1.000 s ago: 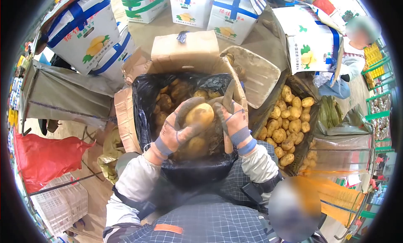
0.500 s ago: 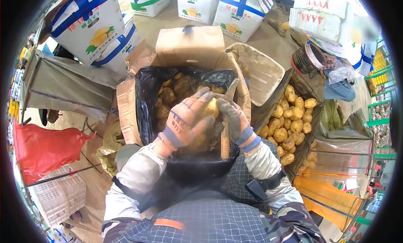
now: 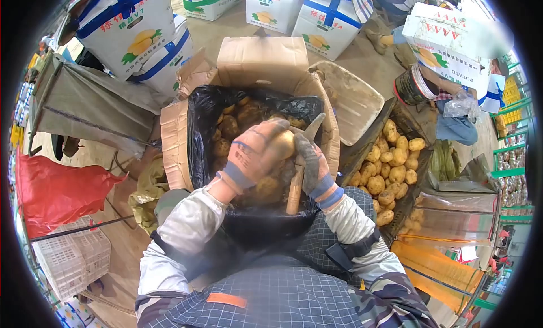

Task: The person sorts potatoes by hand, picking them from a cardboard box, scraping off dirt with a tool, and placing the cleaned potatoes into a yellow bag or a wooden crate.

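Gloved in orange with a blue cuff, my left hand [image 3: 251, 155] is closed around a yellow potato [image 3: 285, 144] above a cardboard box [image 3: 261, 61]. My right hand [image 3: 314, 168], in a glove with dark, dirty fingers, grips a knife [image 3: 294, 191] by its wooden handle. The grey blade points up and to the right, and my right fingertips are beside the held potato. Black plastic lining [image 3: 205, 116] covers the inside of the box. More potatoes [image 3: 228, 127] lie in it, partly hidden under my hands.
Right of the box is a dark crate of potatoes [image 3: 389, 164]. A dirty pale plastic tub [image 3: 356, 104] leans behind it. White potato cartons [image 3: 328, 22] stand at the back. A red bag [image 3: 62, 192] hangs at left, near a white basket [image 3: 73, 254]. Another person's leg [image 3: 455, 127] shows at right.
The knife has swung slightly, its handle end shifting left and its blade tip right. My left hand has turned a little around the potato. The whole view has shifted slightly.
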Demonstrator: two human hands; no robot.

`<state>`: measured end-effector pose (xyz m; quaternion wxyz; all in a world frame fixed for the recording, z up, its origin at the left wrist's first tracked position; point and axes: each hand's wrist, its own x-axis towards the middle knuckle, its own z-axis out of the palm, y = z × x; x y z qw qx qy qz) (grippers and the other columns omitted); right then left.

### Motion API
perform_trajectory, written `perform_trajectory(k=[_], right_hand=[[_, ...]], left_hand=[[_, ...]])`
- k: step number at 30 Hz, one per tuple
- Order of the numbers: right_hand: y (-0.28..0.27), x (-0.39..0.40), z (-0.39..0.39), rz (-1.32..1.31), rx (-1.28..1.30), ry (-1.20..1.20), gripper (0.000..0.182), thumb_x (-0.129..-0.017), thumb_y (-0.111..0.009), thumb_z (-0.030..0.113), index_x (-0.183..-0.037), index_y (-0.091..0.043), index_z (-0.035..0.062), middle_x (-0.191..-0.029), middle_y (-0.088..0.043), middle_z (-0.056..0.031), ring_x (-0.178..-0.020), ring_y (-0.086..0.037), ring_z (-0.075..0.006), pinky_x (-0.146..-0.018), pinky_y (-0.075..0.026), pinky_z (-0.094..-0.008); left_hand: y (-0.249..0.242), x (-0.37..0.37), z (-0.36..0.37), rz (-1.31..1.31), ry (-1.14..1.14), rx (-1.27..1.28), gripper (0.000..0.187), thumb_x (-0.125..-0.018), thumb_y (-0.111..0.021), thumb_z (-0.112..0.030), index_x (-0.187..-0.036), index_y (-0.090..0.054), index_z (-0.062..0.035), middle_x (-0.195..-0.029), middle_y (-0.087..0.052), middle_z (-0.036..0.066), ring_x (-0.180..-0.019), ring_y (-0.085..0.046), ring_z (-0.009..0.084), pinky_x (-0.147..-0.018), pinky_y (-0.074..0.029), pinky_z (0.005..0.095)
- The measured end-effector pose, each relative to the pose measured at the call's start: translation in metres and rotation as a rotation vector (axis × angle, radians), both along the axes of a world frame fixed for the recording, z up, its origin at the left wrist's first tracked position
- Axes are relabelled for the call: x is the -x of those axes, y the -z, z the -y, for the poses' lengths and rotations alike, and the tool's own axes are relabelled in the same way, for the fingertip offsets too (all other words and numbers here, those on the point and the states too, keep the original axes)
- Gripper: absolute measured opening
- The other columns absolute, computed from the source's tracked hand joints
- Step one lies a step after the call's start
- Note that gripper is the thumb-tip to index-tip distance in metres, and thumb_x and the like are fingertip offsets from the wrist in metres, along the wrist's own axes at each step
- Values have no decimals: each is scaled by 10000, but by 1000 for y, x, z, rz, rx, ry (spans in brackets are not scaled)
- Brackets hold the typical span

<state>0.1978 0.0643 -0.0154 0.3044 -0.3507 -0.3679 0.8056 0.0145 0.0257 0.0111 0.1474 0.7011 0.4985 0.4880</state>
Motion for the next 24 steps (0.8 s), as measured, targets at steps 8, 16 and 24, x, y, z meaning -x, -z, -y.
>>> perform_trajectory(k=[8,16,24], right_hand=[[9,7,8,3,-18,63,421,-1072,-477,331,-1368,-555,42,-1100,-670,-45,-873,-655,-124,-755,-555,-276],[-8,1,-7,-251,334,63,452,-1051,-392,389,-1260,-606,51,-855,-662,-92,-626,-583,-159,-531,-461,-296],[-15,8,-7,-166,232,133,532,-1052,-364,489,-1164,-618,35,-773,-648,-120,-531,-539,-216,-510,-449,-351]], left_hand=[[-1,-3,5,-26,-120,323,413,-978,-615,-305,-1286,-596,-30,-1076,-709,190,-949,-692,387,-823,-551,403],[32,12,-10,646,14,331,457,-1079,-471,-388,-1276,-637,-11,-1094,-729,80,-894,-650,134,-803,-539,300],[1,2,-3,320,122,100,453,-1032,-583,-368,-1262,-649,16,-1155,-702,96,-1078,-640,175,-973,-494,315]])
